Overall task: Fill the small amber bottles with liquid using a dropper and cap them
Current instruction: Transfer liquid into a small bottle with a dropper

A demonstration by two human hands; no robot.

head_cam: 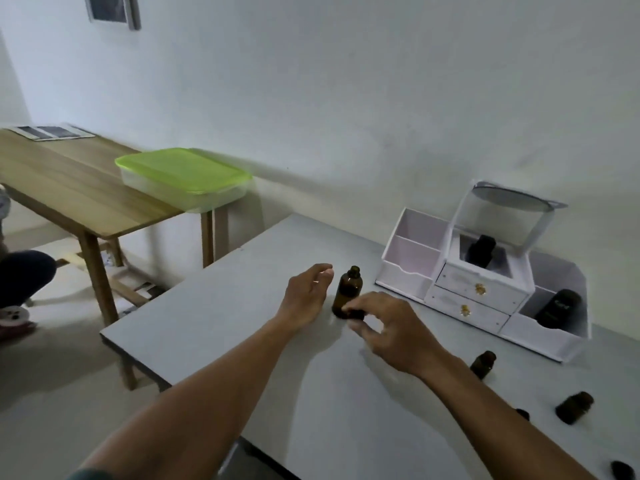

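Observation:
An uncapped amber bottle point(348, 292) stands upright on the grey table point(242, 323). My left hand point(306, 294) lies just left of it, fingers spread, holding nothing. My right hand point(388, 329) is just right of the bottle's base, its fingertips pinching a small black cap point(355, 312). Two more small amber bottles sit at the right: one upright point(483, 364), one on its side point(575, 407). A small dark cap point(523, 414) lies between them, partly behind my right forearm. No dropper is visible.
A white desk organiser point(485, 292) with drawers and a mirror stands at the back right, holding dark bottles point(479, 249) point(557, 308). Another dark object point(621, 469) sits at the lower right edge. A wooden table point(69, 188) with a green-lidded box point(183, 178) is left.

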